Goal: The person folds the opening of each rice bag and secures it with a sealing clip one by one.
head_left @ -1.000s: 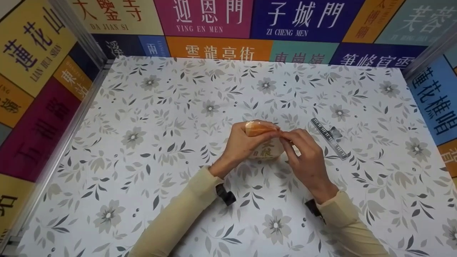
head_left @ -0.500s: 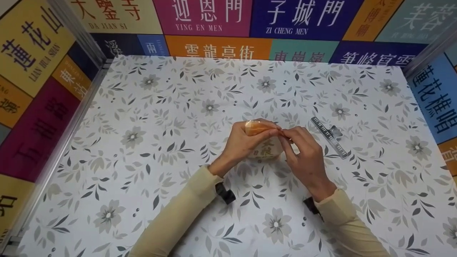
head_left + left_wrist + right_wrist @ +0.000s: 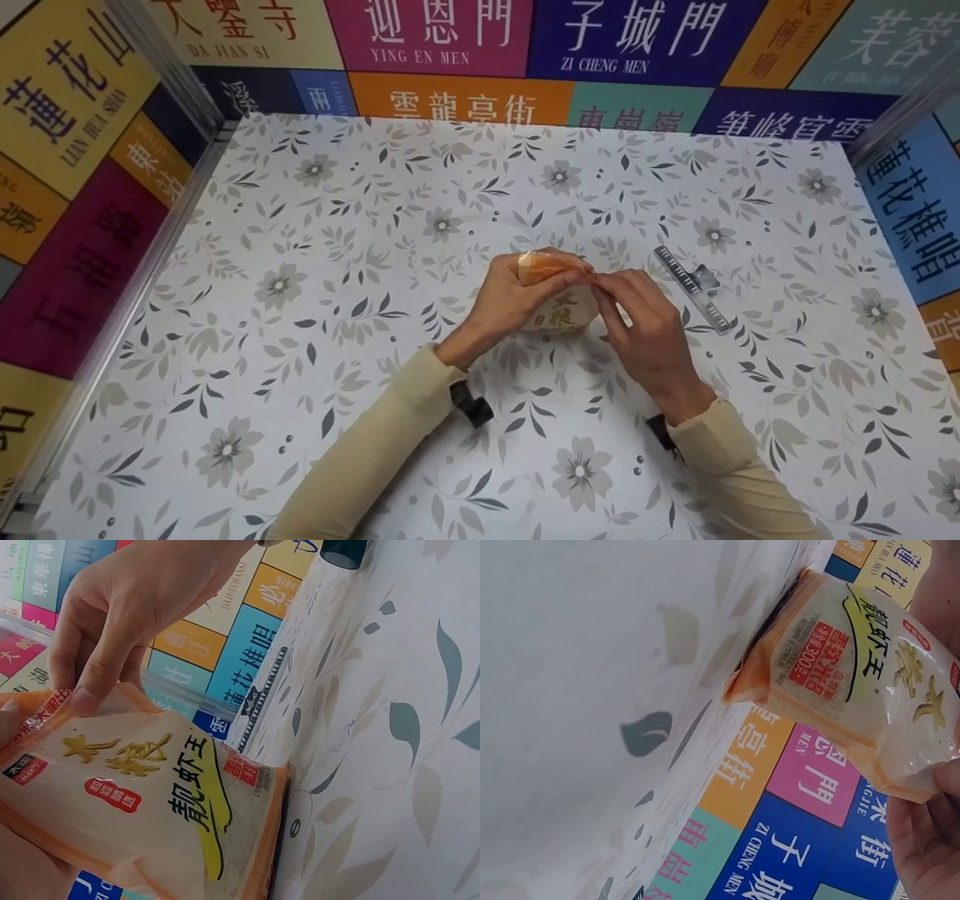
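The left hand (image 3: pixel 517 304) gripped the orange-edged snack packet (image 3: pixel 559 300) from the side, while the right hand (image 3: pixel 649 334) pinched its top edge. The packet stood on the floral worktop (image 3: pixel 300 337), near a clear ruler (image 3: pixel 691 289).

The packet (image 3: pixel 150 795) is thin plastic film, semi-clear and glossy, with orange printed edges and crinkles at the pinched top. The tabletop (image 3: pixel 315 315) has a smooth, faintly shiny floral covering, like vinyl. The ruler (image 3: pixel 691 289) looks like clear hard plastic. The sleeves (image 3: pixel 375 457) are soft matt knit cloth. The frame rails (image 3: pixel 161 67) are brushed metal.
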`<act>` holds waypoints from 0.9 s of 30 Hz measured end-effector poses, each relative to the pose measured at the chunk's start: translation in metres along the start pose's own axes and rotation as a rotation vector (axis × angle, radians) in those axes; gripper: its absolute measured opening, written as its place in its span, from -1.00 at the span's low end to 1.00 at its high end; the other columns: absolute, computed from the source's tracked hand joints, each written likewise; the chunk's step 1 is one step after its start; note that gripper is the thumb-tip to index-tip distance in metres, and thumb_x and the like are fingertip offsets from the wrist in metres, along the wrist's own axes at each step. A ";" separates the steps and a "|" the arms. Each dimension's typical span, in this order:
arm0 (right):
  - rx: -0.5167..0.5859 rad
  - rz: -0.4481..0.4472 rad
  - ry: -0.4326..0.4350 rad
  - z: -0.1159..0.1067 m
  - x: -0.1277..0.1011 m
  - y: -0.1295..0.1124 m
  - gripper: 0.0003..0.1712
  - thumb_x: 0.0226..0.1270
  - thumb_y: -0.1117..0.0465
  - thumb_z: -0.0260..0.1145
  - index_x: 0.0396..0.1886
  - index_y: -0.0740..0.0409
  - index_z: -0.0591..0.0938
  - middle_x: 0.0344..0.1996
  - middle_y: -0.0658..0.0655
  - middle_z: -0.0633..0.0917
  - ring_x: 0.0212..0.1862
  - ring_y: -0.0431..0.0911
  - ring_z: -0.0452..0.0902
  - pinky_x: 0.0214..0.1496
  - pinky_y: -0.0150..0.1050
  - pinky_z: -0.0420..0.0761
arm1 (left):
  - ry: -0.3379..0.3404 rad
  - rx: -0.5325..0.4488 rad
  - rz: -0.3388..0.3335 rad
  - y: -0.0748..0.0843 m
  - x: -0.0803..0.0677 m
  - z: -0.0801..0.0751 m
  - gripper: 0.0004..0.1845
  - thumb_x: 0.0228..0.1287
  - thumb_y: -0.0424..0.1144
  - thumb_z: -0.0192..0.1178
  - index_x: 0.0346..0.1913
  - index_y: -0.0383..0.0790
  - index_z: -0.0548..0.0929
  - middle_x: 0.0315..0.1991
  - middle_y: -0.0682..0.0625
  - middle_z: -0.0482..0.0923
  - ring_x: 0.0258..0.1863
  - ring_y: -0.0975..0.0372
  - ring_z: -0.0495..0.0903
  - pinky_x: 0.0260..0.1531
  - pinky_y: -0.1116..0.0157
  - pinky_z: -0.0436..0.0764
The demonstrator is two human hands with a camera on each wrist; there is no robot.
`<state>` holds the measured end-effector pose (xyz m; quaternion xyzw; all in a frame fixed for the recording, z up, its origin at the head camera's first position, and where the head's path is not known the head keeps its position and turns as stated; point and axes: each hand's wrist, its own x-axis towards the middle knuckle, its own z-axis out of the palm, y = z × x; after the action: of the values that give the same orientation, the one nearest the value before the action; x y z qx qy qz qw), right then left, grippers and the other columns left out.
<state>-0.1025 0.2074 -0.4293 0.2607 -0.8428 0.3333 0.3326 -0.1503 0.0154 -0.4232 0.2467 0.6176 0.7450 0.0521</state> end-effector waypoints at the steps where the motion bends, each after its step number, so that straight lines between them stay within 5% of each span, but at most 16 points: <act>1: -0.002 -0.003 0.000 0.000 -0.001 0.000 -0.79 0.36 0.47 0.40 -0.05 0.28 0.77 -0.29 0.17 0.76 -0.20 -0.03 0.66 -0.03 -0.44 0.59 | 0.000 0.000 -0.001 0.000 0.000 0.000 -0.80 0.39 -0.40 0.34 -0.02 -0.43 0.78 -0.04 -0.22 0.81 -0.02 0.23 0.79 0.15 0.16 0.73; 27: -0.083 -0.065 -0.050 -0.004 -0.006 0.007 -0.78 0.37 0.52 0.35 -0.04 0.32 0.73 -0.29 0.21 0.73 -0.22 0.01 0.63 -0.12 -0.26 0.60 | -0.056 0.034 -0.041 0.004 0.000 -0.005 -0.79 0.47 -0.36 0.25 0.03 -0.40 0.76 0.02 -0.25 0.78 0.03 0.24 0.77 0.18 0.20 0.70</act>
<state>-0.1012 0.2158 -0.4344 0.2824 -0.8551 0.2802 0.3325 -0.1514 0.0103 -0.4202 0.2556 0.6334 0.7260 0.0802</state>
